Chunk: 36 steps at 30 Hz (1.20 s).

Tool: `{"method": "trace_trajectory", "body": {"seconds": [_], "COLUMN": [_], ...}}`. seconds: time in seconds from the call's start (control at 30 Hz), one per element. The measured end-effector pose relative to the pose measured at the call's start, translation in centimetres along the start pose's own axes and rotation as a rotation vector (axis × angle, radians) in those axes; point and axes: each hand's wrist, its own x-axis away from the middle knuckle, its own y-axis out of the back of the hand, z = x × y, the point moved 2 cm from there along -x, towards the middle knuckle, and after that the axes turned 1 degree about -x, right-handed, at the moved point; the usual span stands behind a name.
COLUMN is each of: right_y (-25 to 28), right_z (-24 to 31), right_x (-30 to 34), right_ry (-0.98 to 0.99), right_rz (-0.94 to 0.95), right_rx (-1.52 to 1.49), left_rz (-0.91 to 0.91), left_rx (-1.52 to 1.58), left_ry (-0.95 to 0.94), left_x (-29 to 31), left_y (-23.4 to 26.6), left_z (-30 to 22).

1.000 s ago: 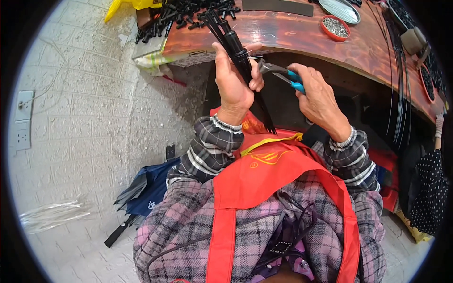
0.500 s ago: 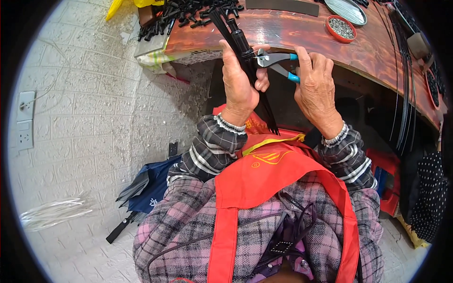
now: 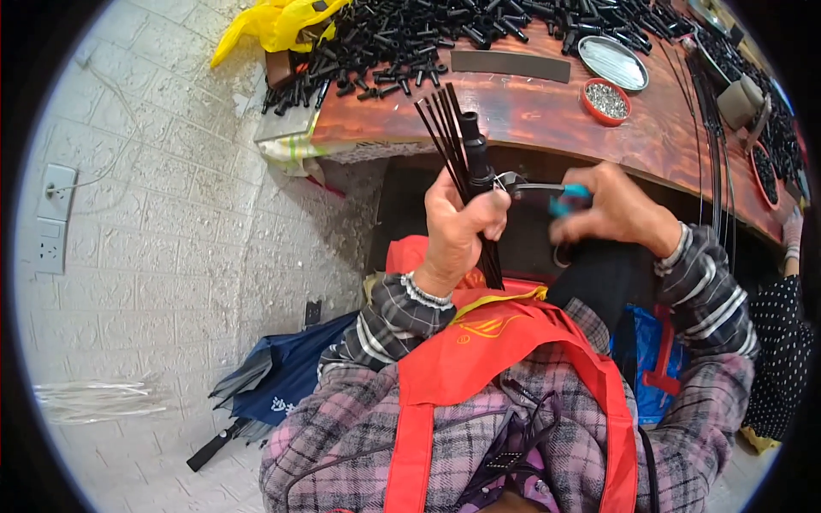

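Observation:
My left hand (image 3: pixel 460 227) is wrapped round a bundle of thin black rods (image 3: pixel 442 128) and a stepped black plastic tube (image 3: pixel 475 147), both tilted and pointing up past the thumb. Rod ends emerge below the fist, over the red apron (image 3: pixel 487 342). My right hand (image 3: pixel 620 205), partly smeared by motion, is closed on the teal handles of a pair of pliers (image 3: pixel 539 186). The metal jaws meet the lower part of the black tube beside my left thumb. What exactly lies between the jaws is too small to make out.
Across the wooden table (image 3: pixel 522 111) lie a heap of black plastic parts (image 3: pixel 402 51), a flat grey strip (image 3: pixel 510 67), a red bowl of small metal pieces (image 3: pixel 606 101) and a dish (image 3: pixel 612 63). Long dark rods hang over its right edge. Another person's hand (image 3: pixel 793 229) shows far right.
My right hand has moved right and turned, with its forearm swung outward; the pliers' handles look closer together. My left thumb has folded over the tube. The view has shifted slightly.

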Motion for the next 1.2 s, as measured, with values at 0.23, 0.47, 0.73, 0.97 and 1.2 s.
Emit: {"method": "trace_trajectory", "body": {"seconds": [0.23,0.47,0.73,0.97,1.2], "right_y": [-1.2,1.3,-0.2,1.6,0.7], "right_z": [0.7,4.0,1.1,2.8,2.0], "right_x": [0.5,1.8,1.4,1.6,1.4], "right_ry": [-0.325,0.272,-0.384,0.337,-0.472], "right_rz": [0.5,-0.296,0.646,-0.291,0.547], "right_rx": [-0.522,0.485,-0.635,0.56,-0.688], "left_rz": [0.001,0.032,0.035,0.058,0.131], "left_rx": [0.044,0.011,0.013,-0.067,-0.055], "left_ry": [0.131,0.062,0.143,0.105,0.155], "left_x": [0.1,0.3,0.4,-0.6,-0.8], "left_y": [-0.5,-0.3,-0.8,-0.7,-0.9], "left_z": [-0.6,-0.5,-0.1,-0.6,0.0]}}
